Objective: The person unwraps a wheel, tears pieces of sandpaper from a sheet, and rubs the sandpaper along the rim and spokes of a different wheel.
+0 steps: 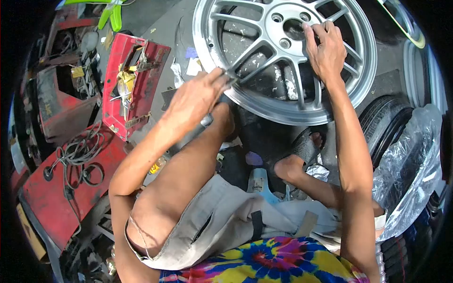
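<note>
A silver alloy wheel rim (224,89) without a tyre lies in front of my knees, its spokes facing up. My right hand (325,52) is closed on its hub, with the thumb at the edge of the centre hole. At the rim's near left edge, my left hand (196,96) pinches a small dark grey piece (231,79). That piece touches or nearly touches the rim lip; its kind does not show clearly. Below the left wrist, a short grey cylindrical part (206,120) is partly hidden by my arm.
To the left are a red toolbox (113,89) holding loose items and a red panel (78,188) with a coiled cable (82,153) on it. On the right, a tyre (387,118) stands beside clear plastic wrap (410,174). Between my legs is a light blue object (262,186).
</note>
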The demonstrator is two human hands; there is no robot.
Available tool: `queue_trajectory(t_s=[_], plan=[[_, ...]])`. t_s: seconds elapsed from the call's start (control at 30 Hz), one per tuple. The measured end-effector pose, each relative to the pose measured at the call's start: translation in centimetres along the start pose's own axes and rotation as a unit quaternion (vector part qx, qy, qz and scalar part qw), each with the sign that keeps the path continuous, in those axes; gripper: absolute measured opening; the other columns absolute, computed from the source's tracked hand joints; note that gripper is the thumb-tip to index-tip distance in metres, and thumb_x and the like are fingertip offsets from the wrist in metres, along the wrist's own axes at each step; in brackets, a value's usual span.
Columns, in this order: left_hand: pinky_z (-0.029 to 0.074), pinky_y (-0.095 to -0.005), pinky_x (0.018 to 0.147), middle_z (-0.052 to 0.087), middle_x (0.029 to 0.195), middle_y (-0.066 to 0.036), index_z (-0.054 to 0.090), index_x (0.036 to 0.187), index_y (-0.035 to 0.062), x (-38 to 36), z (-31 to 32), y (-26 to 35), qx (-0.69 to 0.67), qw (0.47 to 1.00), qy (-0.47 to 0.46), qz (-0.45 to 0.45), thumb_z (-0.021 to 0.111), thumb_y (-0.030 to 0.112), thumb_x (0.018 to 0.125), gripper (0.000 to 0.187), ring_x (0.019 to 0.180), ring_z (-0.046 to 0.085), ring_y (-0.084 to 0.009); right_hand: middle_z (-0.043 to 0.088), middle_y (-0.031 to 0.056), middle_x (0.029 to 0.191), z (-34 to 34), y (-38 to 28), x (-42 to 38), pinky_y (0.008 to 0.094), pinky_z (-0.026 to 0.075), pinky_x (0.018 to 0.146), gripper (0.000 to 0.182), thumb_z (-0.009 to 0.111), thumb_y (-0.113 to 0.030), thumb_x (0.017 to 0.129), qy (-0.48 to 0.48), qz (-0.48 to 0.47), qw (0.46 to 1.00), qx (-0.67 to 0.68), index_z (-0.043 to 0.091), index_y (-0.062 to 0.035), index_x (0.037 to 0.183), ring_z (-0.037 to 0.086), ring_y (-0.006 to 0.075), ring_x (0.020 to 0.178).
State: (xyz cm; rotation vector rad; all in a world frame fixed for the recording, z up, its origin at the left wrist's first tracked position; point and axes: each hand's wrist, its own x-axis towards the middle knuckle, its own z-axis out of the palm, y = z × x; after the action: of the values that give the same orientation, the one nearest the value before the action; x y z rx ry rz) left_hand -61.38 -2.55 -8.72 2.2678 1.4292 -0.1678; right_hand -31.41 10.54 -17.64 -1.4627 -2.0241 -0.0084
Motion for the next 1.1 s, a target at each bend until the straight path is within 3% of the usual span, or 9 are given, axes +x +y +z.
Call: queue_trajectory(t_s=[0.07, 0.33, 0.4, 0.53, 0.7, 0.73, 0.8, 1.0, 1.1], plan=[[0.055, -0.0435, 0.090, 0.059, 0.125, -0.013, 0.062, 0.128, 0.0066, -1.3, 0.3, 0.8, -0.055, 0.994, 0.034, 0.085, 0.050, 0.012, 0.100, 0.032, 0.110, 0.063, -0.0347, 0.061, 0.0091, 0.090, -0.2, -0.2, 0.1, 0.0419, 0.051, 0.075, 0.030, 0.067, -0.034, 0.095, 0.002, 0.003, 1.000, 0.001, 0.074, -0.0059, 0.089, 0.061, 0.0287, 0.086], [0.051, -0.0425, 0.101, 0.062, 0.132, -0.013, 0.065, 0.127, 0.0075, -1.1, 0.6, -1.8, 0.009, 0.996, 0.090, 0.024, 0.056, 0.017, 0.098, 0.032, 0.119, 0.061, -0.0350, 0.059, 0.0097, 0.088, -0.1, -0.2, 0.1, 0.0427, 0.051, 0.074, 0.029, 0.068, -0.034, 0.094, 0.006, 0.003, 1.000, -0.003, 0.074, -0.0060, 0.089, 0.061, 0.0297, 0.086], [0.051, -0.0419, 0.101, 0.062, 0.133, -0.013, 0.065, 0.129, 0.0089, -2.3, 0.7, 0.8, -0.090, 0.994, 0.033, 0.053, 0.056, 0.017, 0.098, 0.033, 0.120, 0.061, -0.0344, 0.060, 0.0098, 0.088, -0.1, -0.3, 0.1, 0.0428, 0.051, 0.074, 0.029, 0.068, -0.033, 0.094, -0.002, 0.014, 1.000, -0.005, 0.074, -0.0058, 0.089, 0.061, 0.0297, 0.087], [0.053, -0.0424, 0.097, 0.062, 0.134, -0.010, 0.064, 0.130, 0.0105, 0.1, -0.9, -4.5, 0.002, 0.995, 0.086, 0.047, 0.055, 0.020, 0.099, 0.033, 0.117, 0.063, -0.0334, 0.060, 0.0095, 0.088, -0.2, -0.3, 0.1, 0.0427, 0.051, 0.075, 0.030, 0.066, -0.033, 0.095, -0.024, 0.024, 0.999, 0.006, 0.073, -0.0052, 0.089, 0.061, 0.0294, 0.088], [0.055, -0.0414, 0.097, 0.060, 0.139, -0.008, 0.063, 0.132, 0.0123, -2.2, 0.9, -2.3, -0.064, 0.991, 0.055, 0.100, 0.057, 0.015, 0.097, 0.035, 0.119, 0.062, -0.0321, 0.059, 0.0096, 0.089, -0.3, -0.5, 0.4, 0.0423, 0.051, 0.077, 0.030, 0.066, -0.034, 0.095, -0.018, 0.026, 0.999, 0.005, 0.073, -0.0051, 0.090, 0.060, 0.0294, 0.089], [0.055, -0.0399, 0.097, 0.060, 0.138, -0.008, 0.063, 0.132, 0.0130, -1.8, 1.5, -4.5, -0.020, 0.989, 0.104, 0.107, 0.059, 0.016, 0.095, 0.037, 0.119, 0.062, -0.0319, 0.059, 0.0096, 0.089, -0.4, -0.6, 0.3, 0.0423, 0.050, 0.076, 0.030, 0.066, -0.034, 0.095, -0.023, 0.032, 0.999, 0.007, 0.073, -0.0050, 0.090, 0.060, 0.0294, 0.089], [0.054, -0.0394, 0.098, 0.060, 0.138, -0.007, 0.063, 0.132, 0.0131, -0.1, -0.8, -5.8, 0.032, 0.993, 0.105, 0.036, 0.060, 0.017, 0.094, 0.038, 0.121, 0.061, -0.0315, 0.059, 0.0098, 0.088, -0.3, -0.4, 0.2, 0.0424, 0.051, 0.075, 0.029, 0.067, -0.032, 0.095, -0.026, 0.018, 1.000, 0.005, 0.073, -0.0047, 0.088, 0.060, 0.0297, 0.087], [0.052, -0.0421, 0.098, 0.060, 0.137, -0.008, 0.063, 0.131, 0.0111, -0.7, 0.5, -3.4, -0.025, 0.994, 0.095, 0.043, 0.057, 0.014, 0.098, 0.034, 0.116, 0.062, -0.0321, 0.059, 0.0105, 0.088, -0.2, -0.5, 0.2, 0.0428, 0.051, 0.076, 0.028, 0.067, -0.031, 0.095, -0.008, 0.017, 1.000, 0.015, 0.072, -0.0045, 0.088, 0.060, 0.0300, 0.088], [0.050, -0.0427, 0.102, 0.061, 0.137, -0.009, 0.064, 0.130, 0.0088, 1.4, 0.2, -5.5, -0.003, 0.984, 0.176, 0.003, 0.060, 0.014, 0.096, 0.034, 0.121, 0.060, -0.0331, 0.059, 0.0101, 0.088, -0.3, -0.5, 0.2, 0.0421, 0.050, 0.077, 0.029, 0.067, -0.032, 0.095, -0.025, 0.022, 0.999, 0.012, 0.072, -0.0041, 0.088, 0.060, 0.0301, 0.088]])
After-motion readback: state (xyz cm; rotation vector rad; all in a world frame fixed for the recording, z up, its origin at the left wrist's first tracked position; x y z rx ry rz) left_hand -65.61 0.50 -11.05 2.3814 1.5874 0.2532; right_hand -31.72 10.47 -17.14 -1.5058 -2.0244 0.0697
